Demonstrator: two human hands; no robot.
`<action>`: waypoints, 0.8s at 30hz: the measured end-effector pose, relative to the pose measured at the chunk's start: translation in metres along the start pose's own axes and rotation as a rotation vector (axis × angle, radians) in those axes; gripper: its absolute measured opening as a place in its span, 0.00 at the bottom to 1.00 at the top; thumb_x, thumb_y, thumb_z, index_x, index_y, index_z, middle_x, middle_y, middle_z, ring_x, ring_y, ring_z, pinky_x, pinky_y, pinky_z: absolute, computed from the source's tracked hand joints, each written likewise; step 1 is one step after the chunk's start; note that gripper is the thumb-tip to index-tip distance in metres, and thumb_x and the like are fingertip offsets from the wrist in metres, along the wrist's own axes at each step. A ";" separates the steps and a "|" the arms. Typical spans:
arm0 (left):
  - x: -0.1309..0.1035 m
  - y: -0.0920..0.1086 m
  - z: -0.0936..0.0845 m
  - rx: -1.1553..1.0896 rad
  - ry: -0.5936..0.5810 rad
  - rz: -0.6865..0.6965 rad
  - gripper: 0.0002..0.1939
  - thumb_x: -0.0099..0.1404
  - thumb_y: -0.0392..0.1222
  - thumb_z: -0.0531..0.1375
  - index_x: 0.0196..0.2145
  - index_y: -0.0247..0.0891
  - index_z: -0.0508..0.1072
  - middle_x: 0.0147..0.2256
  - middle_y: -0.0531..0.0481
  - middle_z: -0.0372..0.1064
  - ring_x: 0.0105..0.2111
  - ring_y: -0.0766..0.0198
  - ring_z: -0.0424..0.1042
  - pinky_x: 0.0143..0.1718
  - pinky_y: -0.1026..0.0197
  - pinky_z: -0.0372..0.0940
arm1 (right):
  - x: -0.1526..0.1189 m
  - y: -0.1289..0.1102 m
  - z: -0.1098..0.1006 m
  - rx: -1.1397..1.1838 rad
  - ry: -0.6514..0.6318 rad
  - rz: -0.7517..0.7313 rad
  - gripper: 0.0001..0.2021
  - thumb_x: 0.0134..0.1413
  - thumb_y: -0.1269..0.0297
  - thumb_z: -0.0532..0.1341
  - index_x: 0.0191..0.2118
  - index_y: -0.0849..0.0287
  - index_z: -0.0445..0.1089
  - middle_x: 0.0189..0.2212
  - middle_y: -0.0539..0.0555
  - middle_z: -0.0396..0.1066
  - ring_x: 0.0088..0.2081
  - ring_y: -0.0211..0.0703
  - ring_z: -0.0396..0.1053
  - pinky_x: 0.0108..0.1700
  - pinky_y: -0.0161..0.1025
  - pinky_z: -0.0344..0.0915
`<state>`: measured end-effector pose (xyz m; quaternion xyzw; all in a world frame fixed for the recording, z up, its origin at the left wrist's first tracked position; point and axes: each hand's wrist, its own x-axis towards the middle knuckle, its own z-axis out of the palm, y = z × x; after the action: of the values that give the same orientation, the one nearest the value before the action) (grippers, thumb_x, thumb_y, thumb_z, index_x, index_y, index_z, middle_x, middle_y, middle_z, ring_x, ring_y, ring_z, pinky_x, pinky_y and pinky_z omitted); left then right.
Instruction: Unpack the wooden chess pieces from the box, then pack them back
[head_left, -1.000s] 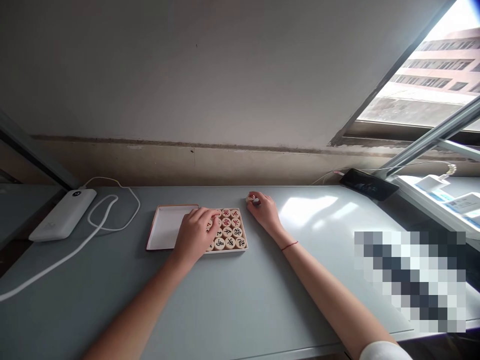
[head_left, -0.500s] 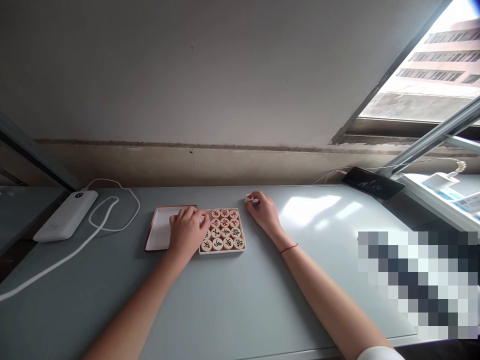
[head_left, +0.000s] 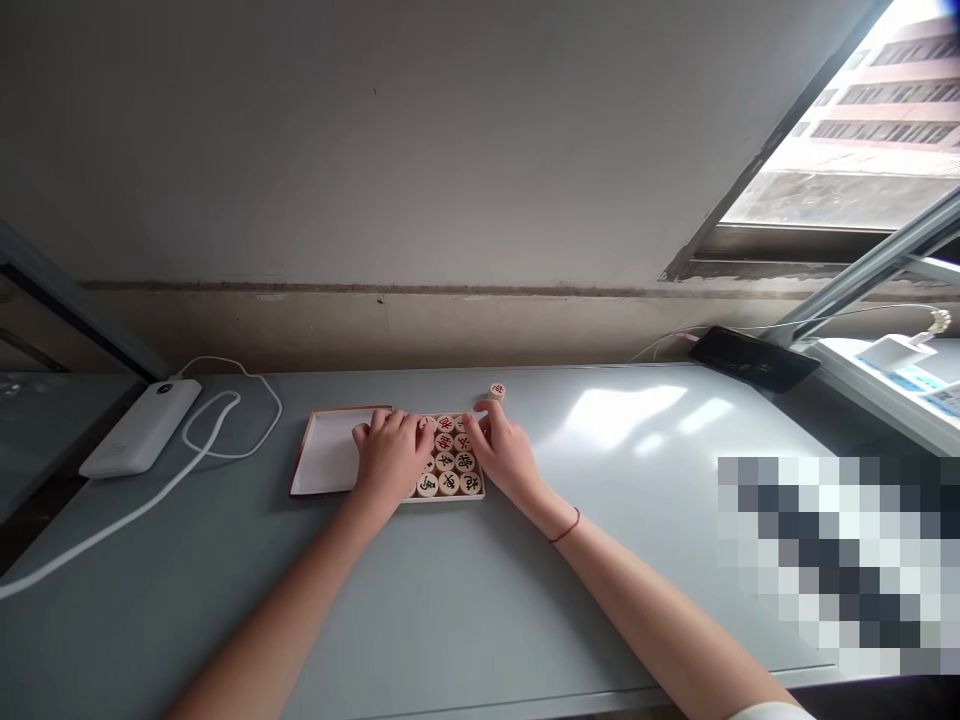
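A shallow box (head_left: 450,498) holds rows of round Chinese chess pieces (head_left: 448,483) with red characters at the back and black ones in front. My left hand (head_left: 392,450) rests over its left side, fingers bent and apart, covering some pieces. At the back right corner is my right hand (head_left: 504,445), thumb and index finger apart over the corner piece, which they partly hide. Just behind that hand a red-marked chess piece (head_left: 497,390) lies face up on the desk. The box lid (head_left: 330,455), white inside with a red edge, lies left of the box, partly under my left hand.
On the left of the grey desk (head_left: 420,610) lies a white power bank (head_left: 140,428) with a looped white cable (head_left: 217,430). A dark phone (head_left: 754,358) is at the back right, beside a white charger (head_left: 898,350). A wall runs along the back edge.
My right hand has let go of the red-marked piece on the desk and come back leftward to the box corner. My left hand has shifted slightly right over the pieces.
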<state>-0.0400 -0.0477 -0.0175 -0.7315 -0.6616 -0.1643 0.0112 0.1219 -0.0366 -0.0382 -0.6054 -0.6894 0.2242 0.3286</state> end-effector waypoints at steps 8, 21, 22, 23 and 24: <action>-0.009 -0.001 -0.012 -0.353 0.193 0.108 0.09 0.67 0.46 0.54 0.38 0.41 0.71 0.37 0.49 0.76 0.41 0.57 0.70 0.44 0.54 0.56 | 0.002 0.000 -0.006 -0.093 0.302 -0.604 0.12 0.59 0.61 0.56 0.48 0.57 0.64 0.43 0.60 0.73 0.44 0.50 0.69 0.43 0.45 0.65; -0.020 0.008 -0.018 -1.253 0.272 -0.106 0.14 0.63 0.48 0.60 0.44 0.41 0.68 0.44 0.47 0.73 0.41 0.63 0.74 0.44 0.60 0.68 | 0.018 0.020 -0.033 -0.229 0.411 -0.565 0.06 0.59 0.68 0.55 0.40 0.56 0.69 0.39 0.56 0.76 0.42 0.47 0.70 0.44 0.44 0.64; -0.018 0.006 -0.017 -1.282 0.298 -0.115 0.14 0.62 0.47 0.61 0.44 0.41 0.68 0.43 0.47 0.73 0.41 0.62 0.74 0.45 0.59 0.68 | 0.023 0.030 -0.037 -0.243 0.427 -0.445 0.06 0.59 0.67 0.55 0.38 0.56 0.69 0.37 0.56 0.76 0.41 0.48 0.69 0.43 0.45 0.64; -0.016 0.004 -0.016 -1.299 0.310 -0.133 0.14 0.62 0.47 0.62 0.44 0.41 0.69 0.42 0.47 0.74 0.41 0.62 0.74 0.45 0.58 0.68 | 0.028 0.039 -0.040 -0.249 0.427 -0.345 0.05 0.58 0.67 0.55 0.36 0.56 0.69 0.35 0.55 0.76 0.40 0.49 0.69 0.42 0.45 0.64; -0.015 0.003 -0.015 -1.309 0.307 -0.157 0.15 0.61 0.47 0.63 0.44 0.40 0.70 0.42 0.47 0.74 0.41 0.61 0.74 0.45 0.58 0.69 | 0.031 0.048 -0.042 -0.255 0.406 -0.269 0.05 0.57 0.67 0.56 0.34 0.56 0.69 0.34 0.55 0.76 0.39 0.49 0.69 0.41 0.44 0.64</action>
<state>-0.0419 -0.0656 -0.0067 -0.5056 -0.4676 -0.6336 -0.3524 0.1834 -0.0018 -0.0377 -0.5774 -0.7063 -0.0362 0.4079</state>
